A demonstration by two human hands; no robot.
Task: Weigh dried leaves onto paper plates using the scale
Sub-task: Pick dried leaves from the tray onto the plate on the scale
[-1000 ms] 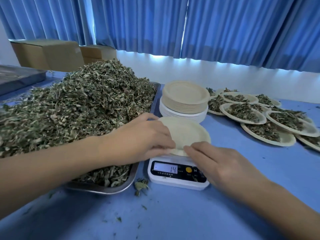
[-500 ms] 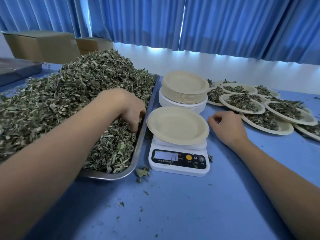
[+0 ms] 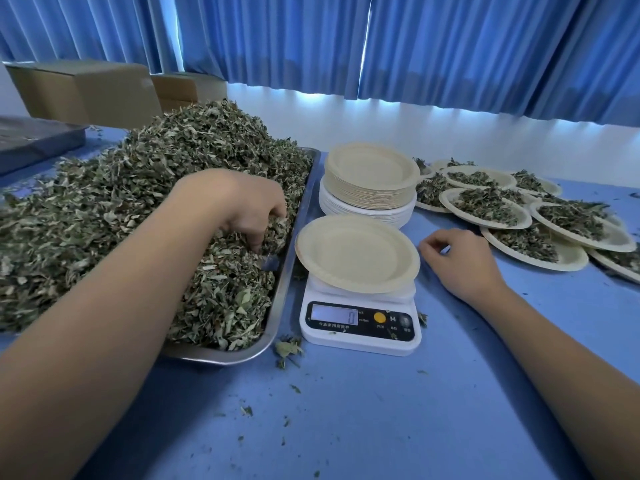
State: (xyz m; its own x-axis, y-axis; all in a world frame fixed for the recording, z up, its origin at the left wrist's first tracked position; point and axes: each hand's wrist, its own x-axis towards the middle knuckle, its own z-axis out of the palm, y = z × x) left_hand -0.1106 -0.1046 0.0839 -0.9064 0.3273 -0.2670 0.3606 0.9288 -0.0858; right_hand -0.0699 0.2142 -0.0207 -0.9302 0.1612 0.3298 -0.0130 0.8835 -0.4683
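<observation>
A big heap of dried leaves point(image 3: 114, 209) fills a metal tray point(image 3: 282, 299) on the left. My left hand point(image 3: 242, 206) is dug into the heap near the tray's right rim, fingers closed around a clump of leaves. An empty beige paper plate point(image 3: 356, 252) sits on the white scale point(image 3: 360, 327), whose display reads 0. My right hand point(image 3: 460, 261) rests on the blue table just right of the scale, fingers loosely curled, holding nothing.
A stack of empty paper plates point(image 3: 372, 178) stands behind the scale. Several plates filled with leaves point(image 3: 491, 206) overlap at the right. Cardboard boxes point(image 3: 86, 91) sit at the back left. Leaf crumbs point(image 3: 287, 349) lie scattered on the table in front.
Both hands left the plate on the scale. My left hand went into the leaf heap and closed on leaves; my right hand moved to the table on the right. The display dropped from 14 to 0.
</observation>
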